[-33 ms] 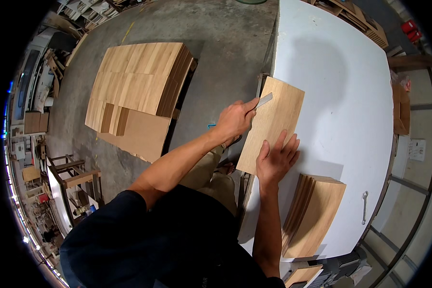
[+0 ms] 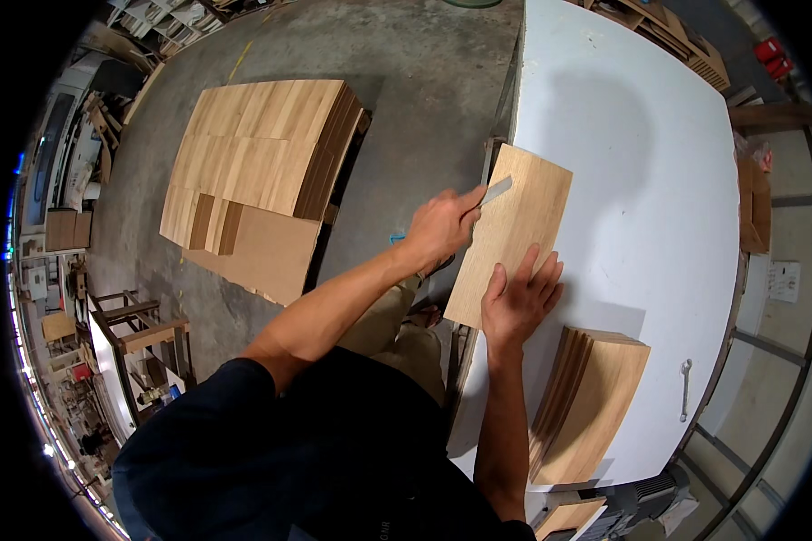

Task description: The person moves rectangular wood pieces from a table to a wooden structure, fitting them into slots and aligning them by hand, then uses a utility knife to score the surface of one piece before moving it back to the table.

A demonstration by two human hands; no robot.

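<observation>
A rectangular wood-grain board (image 2: pixel 525 212) lies on the white table (image 2: pixel 677 252), its left long side along the table's near left edge. My left hand (image 2: pixel 442 227) is closed around a flat grey metal file (image 2: pixel 497 190), index finger stretched along it. The file lies slantwise across the board's left edge, its tip over the top face. My right hand (image 2: pixel 521 298) rests open and flat on the board's lower right part, fingers spread. The file's other end is hidden inside my left hand.
A stack of similar boards (image 2: pixel 595 406) stands at the table's lower right, with a wrench (image 2: pixel 686 389) beyond it. On the floor at left, a pallet carries several board stacks (image 2: pixel 253 126) over a cardboard sheet (image 2: pixel 275 252). A wooden-framed stand (image 2: pixel 144 334) is at lower left.
</observation>
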